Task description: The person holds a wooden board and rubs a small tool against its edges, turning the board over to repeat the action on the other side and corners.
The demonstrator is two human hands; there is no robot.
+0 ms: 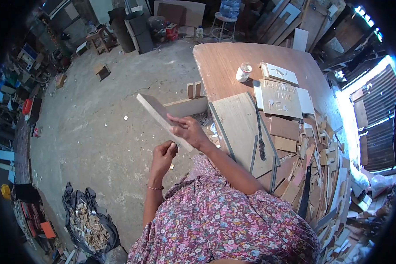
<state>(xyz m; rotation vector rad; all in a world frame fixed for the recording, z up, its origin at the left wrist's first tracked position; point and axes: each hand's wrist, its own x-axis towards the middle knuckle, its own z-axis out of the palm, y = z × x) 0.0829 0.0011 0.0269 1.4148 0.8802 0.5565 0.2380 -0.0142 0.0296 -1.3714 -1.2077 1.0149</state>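
Observation:
A flat wooden board [153, 110] is held up tilted in front of my body, its far end pointing up and left. My right hand [190, 133] grips it near the lower end, with fingers lying across its face. Close against the board's lower left edge is my left hand [163, 154], closed with the thumb uppermost. Whether its fingers hold the edge or some small thing is hidden. A bracelet circles the left wrist.
To the right, a wooden table [220, 61] carries a white jar [243, 72], a lettered board [279, 99] and a large plywood panel [237, 119]. Wood offcuts [321, 163] pile up beside it. A black bag of wood scraps [90, 220] lies on the floor at left.

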